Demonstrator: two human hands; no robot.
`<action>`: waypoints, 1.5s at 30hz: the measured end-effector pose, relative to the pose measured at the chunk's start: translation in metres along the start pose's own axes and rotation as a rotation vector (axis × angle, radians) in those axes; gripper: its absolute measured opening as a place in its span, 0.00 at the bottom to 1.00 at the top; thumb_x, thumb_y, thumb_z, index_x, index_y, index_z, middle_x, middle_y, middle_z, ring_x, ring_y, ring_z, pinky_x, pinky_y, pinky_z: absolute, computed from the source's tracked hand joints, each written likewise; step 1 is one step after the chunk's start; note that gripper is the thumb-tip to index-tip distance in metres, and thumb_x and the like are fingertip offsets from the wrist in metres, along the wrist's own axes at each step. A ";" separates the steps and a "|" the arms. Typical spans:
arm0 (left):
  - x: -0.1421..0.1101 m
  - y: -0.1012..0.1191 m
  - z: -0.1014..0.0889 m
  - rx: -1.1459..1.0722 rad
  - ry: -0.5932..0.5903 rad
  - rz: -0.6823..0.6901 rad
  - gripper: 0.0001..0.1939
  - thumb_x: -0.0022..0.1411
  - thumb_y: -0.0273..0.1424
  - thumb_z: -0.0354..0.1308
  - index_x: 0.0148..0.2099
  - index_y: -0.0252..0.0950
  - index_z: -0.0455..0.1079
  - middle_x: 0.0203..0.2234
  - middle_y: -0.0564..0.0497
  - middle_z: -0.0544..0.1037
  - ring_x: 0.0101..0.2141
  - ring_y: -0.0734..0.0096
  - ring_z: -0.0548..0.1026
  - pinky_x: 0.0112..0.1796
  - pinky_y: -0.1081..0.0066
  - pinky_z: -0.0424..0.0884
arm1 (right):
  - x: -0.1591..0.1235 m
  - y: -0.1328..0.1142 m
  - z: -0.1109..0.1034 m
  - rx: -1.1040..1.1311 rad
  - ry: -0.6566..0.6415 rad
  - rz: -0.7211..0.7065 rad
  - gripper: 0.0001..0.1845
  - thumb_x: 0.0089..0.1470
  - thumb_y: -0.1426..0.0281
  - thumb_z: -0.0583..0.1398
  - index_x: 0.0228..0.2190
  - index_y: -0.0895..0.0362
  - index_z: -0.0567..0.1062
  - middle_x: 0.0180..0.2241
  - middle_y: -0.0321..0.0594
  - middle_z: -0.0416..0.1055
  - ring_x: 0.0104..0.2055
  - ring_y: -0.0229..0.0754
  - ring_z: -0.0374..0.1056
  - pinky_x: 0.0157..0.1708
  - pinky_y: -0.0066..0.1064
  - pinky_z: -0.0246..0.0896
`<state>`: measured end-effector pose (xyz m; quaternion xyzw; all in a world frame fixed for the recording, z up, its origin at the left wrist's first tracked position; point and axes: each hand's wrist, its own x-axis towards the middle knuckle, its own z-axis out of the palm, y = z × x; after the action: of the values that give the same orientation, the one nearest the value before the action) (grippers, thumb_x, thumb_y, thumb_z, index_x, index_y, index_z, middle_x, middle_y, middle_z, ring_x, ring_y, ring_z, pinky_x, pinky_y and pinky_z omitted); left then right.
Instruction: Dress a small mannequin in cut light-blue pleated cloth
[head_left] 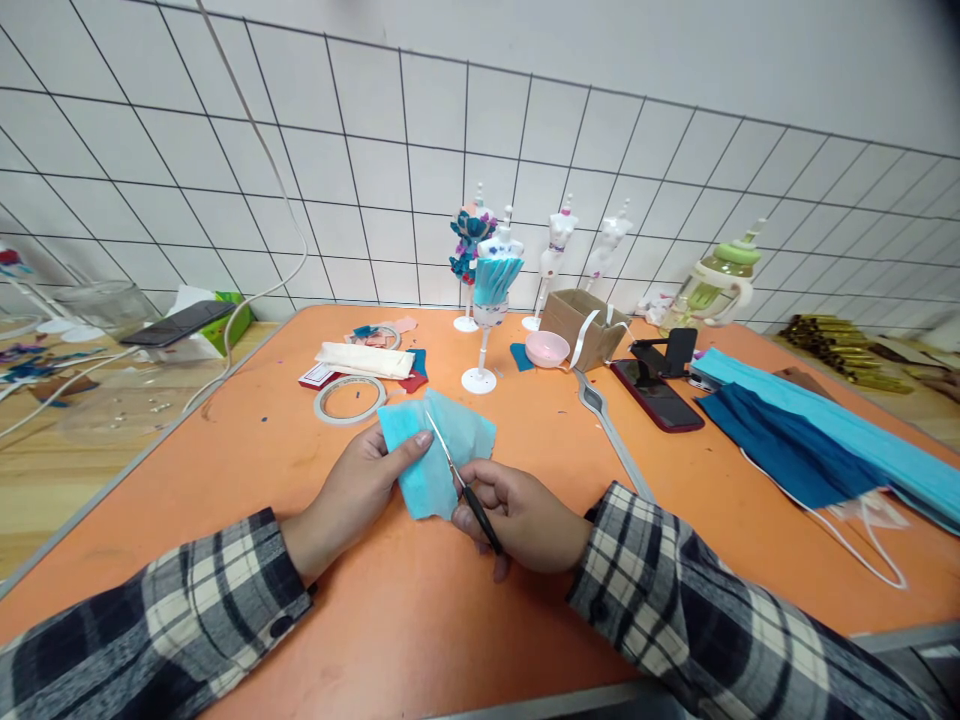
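Note:
My left hand [367,468] pinches a light blue piece of thin fabric [424,480] between thumb and fingers, above the orange table [352,620]. Closed around the dark handles of a pair of scissors [480,515] is my right hand [517,515]. The scissors' narrow metal blades lie across the fabric and point up and left, close to my left thumb. Part of the cloth spreads to the right of the blades. Just beyond it stands a small white mannequin [489,325] wrapped in pleated light blue material.
Behind are more mannequins [559,240], a brown box [581,325] and a pink bowl [547,348]. On the right lie a phone [657,395], a dark blue mask [795,440] and folded light blue fabric [840,425]. A tape roll [322,408] and a cream pouch [364,360] are left.

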<state>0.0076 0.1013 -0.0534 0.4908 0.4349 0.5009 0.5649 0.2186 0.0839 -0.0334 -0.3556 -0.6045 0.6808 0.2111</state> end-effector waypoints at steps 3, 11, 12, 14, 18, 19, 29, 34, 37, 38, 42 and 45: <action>0.000 -0.001 -0.001 -0.001 -0.006 -0.018 0.14 0.61 0.41 0.67 0.43 0.36 0.77 0.35 0.47 0.85 0.33 0.62 0.80 0.38 0.64 0.77 | 0.000 0.000 0.000 0.002 -0.002 0.007 0.20 0.53 0.56 0.65 0.41 0.53 0.68 0.24 0.28 0.62 0.26 0.34 0.63 0.14 0.21 0.67; -0.001 0.001 0.001 0.025 0.000 -0.015 0.14 0.61 0.42 0.67 0.40 0.36 0.77 0.33 0.50 0.85 0.31 0.66 0.79 0.37 0.67 0.76 | 0.001 -0.001 -0.001 -0.006 0.006 0.001 0.18 0.53 0.57 0.65 0.39 0.53 0.67 0.22 0.27 0.60 0.24 0.33 0.61 0.14 0.22 0.67; -0.001 0.002 0.001 0.022 0.005 -0.010 0.14 0.61 0.42 0.67 0.41 0.37 0.77 0.34 0.50 0.85 0.31 0.66 0.79 0.37 0.67 0.76 | 0.001 -0.001 -0.001 -0.003 0.006 0.001 0.18 0.53 0.58 0.65 0.39 0.53 0.67 0.22 0.27 0.59 0.24 0.33 0.60 0.14 0.22 0.67; 0.000 0.002 0.001 0.016 0.013 0.000 0.14 0.61 0.42 0.66 0.41 0.36 0.77 0.34 0.49 0.85 0.31 0.66 0.79 0.37 0.67 0.76 | 0.001 0.000 0.000 0.000 0.003 0.001 0.18 0.52 0.57 0.65 0.39 0.53 0.68 0.22 0.26 0.58 0.23 0.33 0.59 0.14 0.22 0.67; -0.001 0.002 0.002 0.002 -0.001 -0.010 0.15 0.61 0.42 0.66 0.42 0.36 0.77 0.35 0.48 0.85 0.32 0.64 0.80 0.38 0.65 0.77 | 0.002 0.001 -0.001 -0.016 0.001 -0.006 0.18 0.53 0.57 0.65 0.40 0.52 0.68 0.23 0.27 0.60 0.25 0.34 0.62 0.14 0.22 0.67; -0.001 0.002 0.002 -0.001 -0.011 -0.018 0.15 0.61 0.42 0.66 0.42 0.36 0.77 0.36 0.48 0.85 0.33 0.63 0.80 0.38 0.64 0.77 | 0.002 0.002 -0.001 -0.023 0.000 -0.006 0.18 0.53 0.57 0.65 0.40 0.52 0.68 0.24 0.28 0.61 0.25 0.34 0.62 0.14 0.22 0.67; -0.001 0.003 0.002 -0.045 -0.012 -0.025 0.12 0.62 0.40 0.67 0.41 0.36 0.77 0.35 0.49 0.85 0.31 0.66 0.80 0.36 0.68 0.77 | 0.001 0.001 -0.001 -0.066 0.020 -0.007 0.19 0.53 0.57 0.65 0.41 0.53 0.68 0.22 0.26 0.60 0.22 0.33 0.60 0.15 0.23 0.66; -0.004 0.013 0.009 -0.223 -0.111 -0.016 0.18 0.59 0.41 0.68 0.47 0.36 0.77 0.42 0.44 0.84 0.40 0.55 0.82 0.41 0.63 0.77 | 0.003 0.001 -0.003 -0.119 0.066 -0.012 0.21 0.52 0.56 0.66 0.42 0.52 0.68 0.21 0.25 0.58 0.21 0.33 0.59 0.14 0.23 0.66; -0.003 0.015 0.010 -0.212 -0.115 -0.004 0.18 0.59 0.40 0.69 0.48 0.35 0.77 0.44 0.43 0.84 0.44 0.52 0.81 0.42 0.64 0.77 | 0.003 0.003 -0.004 -0.196 0.094 -0.021 0.19 0.52 0.58 0.65 0.42 0.52 0.69 0.21 0.25 0.57 0.20 0.33 0.60 0.13 0.24 0.65; -0.003 0.015 0.010 -0.196 -0.100 -0.012 0.17 0.59 0.39 0.68 0.47 0.35 0.78 0.43 0.43 0.84 0.44 0.53 0.81 0.42 0.64 0.77 | 0.003 0.003 -0.004 -0.200 0.086 -0.016 0.18 0.52 0.58 0.65 0.42 0.52 0.68 0.21 0.25 0.58 0.20 0.34 0.60 0.13 0.23 0.65; -0.001 0.012 0.007 -0.181 -0.044 -0.044 0.14 0.60 0.38 0.67 0.45 0.34 0.79 0.38 0.44 0.86 0.38 0.54 0.83 0.39 0.63 0.78 | 0.003 0.006 -0.003 -0.146 0.034 0.003 0.17 0.54 0.60 0.63 0.42 0.52 0.67 0.22 0.27 0.63 0.22 0.34 0.62 0.13 0.23 0.65; -0.002 0.012 0.008 -0.175 -0.035 -0.063 0.14 0.59 0.38 0.68 0.43 0.34 0.79 0.35 0.45 0.86 0.33 0.56 0.83 0.35 0.64 0.78 | 0.003 0.007 -0.002 -0.087 -0.024 0.005 0.17 0.54 0.60 0.64 0.41 0.52 0.66 0.24 0.28 0.64 0.25 0.36 0.65 0.14 0.22 0.66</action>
<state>0.0134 0.0986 -0.0404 0.4344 0.3947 0.5102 0.6286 0.2188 0.0866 -0.0408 -0.3577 -0.6350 0.6589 0.1864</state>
